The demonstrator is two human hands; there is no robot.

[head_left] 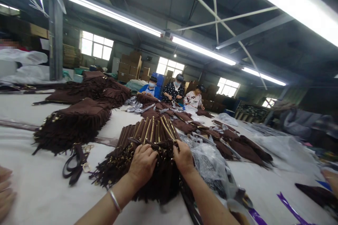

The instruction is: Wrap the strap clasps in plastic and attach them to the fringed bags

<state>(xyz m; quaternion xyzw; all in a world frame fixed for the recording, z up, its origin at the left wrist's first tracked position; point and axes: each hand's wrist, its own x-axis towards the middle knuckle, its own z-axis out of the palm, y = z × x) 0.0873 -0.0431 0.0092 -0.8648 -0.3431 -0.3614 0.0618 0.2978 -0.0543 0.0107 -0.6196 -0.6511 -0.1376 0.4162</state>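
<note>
A tight row of brown fringed bags [150, 130] with gold zippers stands on the white table in front of me. My left hand [142, 165], with a silver bangle on its wrist, has its fingers curled over the near side of the row, by the gold rings. At the row's right end my right hand [183, 156] is closed on a bag's upper corner, thumb toward the zippers. Its fingertips are partly hidden. Dark fringe hangs below both hands. Left of the row lies a brown strap [75, 165] with gold clasps.
Stacked fringed bags [79, 119] lie to the left, and more brown bags [229, 140] spread across the right. A transparent plastic bag [211, 161] sits beside my right hand. Purple ribbon [290, 207] lies at the lower right. Co-workers [173, 89] work across the table; other people's hands show at both edges.
</note>
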